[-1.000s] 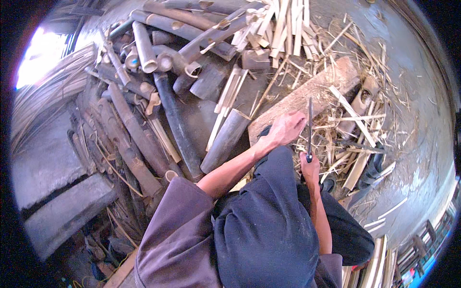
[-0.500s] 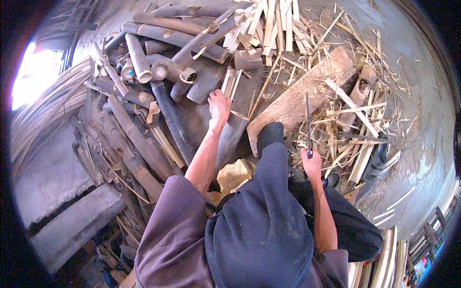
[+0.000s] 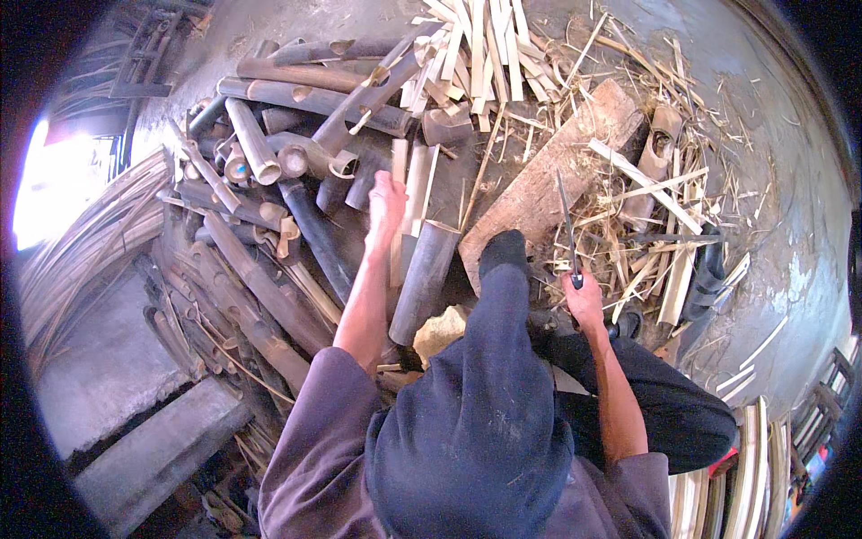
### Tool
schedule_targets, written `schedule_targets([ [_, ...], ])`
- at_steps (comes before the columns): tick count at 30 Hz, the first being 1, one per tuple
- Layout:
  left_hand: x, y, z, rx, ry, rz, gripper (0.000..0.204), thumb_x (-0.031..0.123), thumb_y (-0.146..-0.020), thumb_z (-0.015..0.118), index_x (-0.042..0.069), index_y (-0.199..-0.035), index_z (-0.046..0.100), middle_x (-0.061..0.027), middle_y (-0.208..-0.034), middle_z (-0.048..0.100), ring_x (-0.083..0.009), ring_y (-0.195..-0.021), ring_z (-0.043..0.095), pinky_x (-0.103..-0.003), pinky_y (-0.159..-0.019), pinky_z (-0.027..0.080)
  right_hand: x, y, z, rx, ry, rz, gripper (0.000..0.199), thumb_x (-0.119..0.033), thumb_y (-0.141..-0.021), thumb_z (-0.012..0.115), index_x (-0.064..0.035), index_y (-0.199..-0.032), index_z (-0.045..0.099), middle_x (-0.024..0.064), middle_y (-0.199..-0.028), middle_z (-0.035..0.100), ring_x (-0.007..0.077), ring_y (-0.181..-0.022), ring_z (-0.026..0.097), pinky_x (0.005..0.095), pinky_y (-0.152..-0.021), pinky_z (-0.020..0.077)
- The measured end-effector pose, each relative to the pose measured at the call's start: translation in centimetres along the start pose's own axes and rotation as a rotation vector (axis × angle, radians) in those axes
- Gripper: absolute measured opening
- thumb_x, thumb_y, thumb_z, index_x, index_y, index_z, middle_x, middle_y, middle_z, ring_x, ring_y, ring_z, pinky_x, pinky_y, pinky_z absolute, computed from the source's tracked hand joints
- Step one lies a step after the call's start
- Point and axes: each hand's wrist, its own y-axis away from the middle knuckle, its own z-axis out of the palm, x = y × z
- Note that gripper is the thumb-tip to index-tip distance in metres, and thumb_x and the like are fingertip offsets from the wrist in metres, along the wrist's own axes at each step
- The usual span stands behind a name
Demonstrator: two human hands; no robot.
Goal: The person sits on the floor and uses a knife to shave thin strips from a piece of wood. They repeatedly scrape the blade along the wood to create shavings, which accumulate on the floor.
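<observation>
Near the centre my left hand (image 3: 388,205) is closed round a pale split bamboo strip (image 3: 399,260), which stretches both above and below my fingers. Just right of it lie more split strips (image 3: 416,184). A short dark bamboo tube (image 3: 426,280) rests below them, close to my left forearm. In my right hand (image 3: 584,301) is a knife (image 3: 566,220) with a long narrow blade, gripped by its dark handle and pointing away from me. The blade passes over the edge of a thick wooden board (image 3: 552,175), whose near end is beside my dark-covered foot (image 3: 503,251).
Bamboo tubes (image 3: 314,94) are heaped at the far left. A fan of pale strips (image 3: 485,45) lies at the far middle. Shavings and offcuts (image 3: 637,260) litter the right. A pale stone block (image 3: 440,331) sits near my leg, and concrete blocks (image 3: 162,440) stand at left.
My left hand has shifted left and now has a bamboo strip in it, apart from the other strips. The knife stays in my right hand. The whole view has shifted slightly.
</observation>
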Motion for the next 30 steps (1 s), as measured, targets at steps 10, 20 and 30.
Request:
schedule_targets([
  [10, 18.9, 3.3, -7.6, -0.072, 1.177, 0.172, 0.015, 0.003, -0.095, 0.051, 0.000, -0.110, 0.048, -0.0186, -0.111, 0.061, -0.0289, -0.102, 0.064, -0.039, -0.086, 0.056, -5.9, 2.0, -3.2, 0.050, -0.270, 0.025, 0.036, -0.036, -0.085, 0.063, -0.0012, -0.093, 0.061, 0.0209, -0.082, 0.065, 0.0390, -0.080, 0.064, 0.0462, -0.072, 0.0480],
  [20, 20.5, 8.1, -3.3, 0.218, 1.137, 0.179, 0.022, 0.018, -0.102, 0.041, 0.004, -0.117, 0.038, -0.0238, -0.123, 0.056, -0.0341, -0.111, 0.060, -0.044, -0.088, 0.055, -11.1, 3.4, -5.0, -0.017, -0.308, -0.141, 0.039, -0.042, -0.093, 0.055, -0.0049, -0.106, 0.053, 0.0216, -0.080, 0.064, 0.0428, -0.074, 0.063, 0.0486, -0.066, 0.0500],
  [30, 22.2, 11.3, -1.9, 0.164, 0.830, 0.179, 0.023, 0.010, -0.098, 0.045, -0.009, -0.109, 0.037, -0.0300, -0.109, 0.060, -0.0322, -0.097, 0.066, -0.038, -0.077, 0.060, -12.3, 4.0, -1.3, 0.002, -0.392, -0.176, 0.050, -0.051, -0.095, 0.045, -0.0024, -0.104, 0.054, 0.0261, -0.082, 0.064, 0.0472, -0.077, 0.063, 0.0526, -0.069, 0.0490],
])
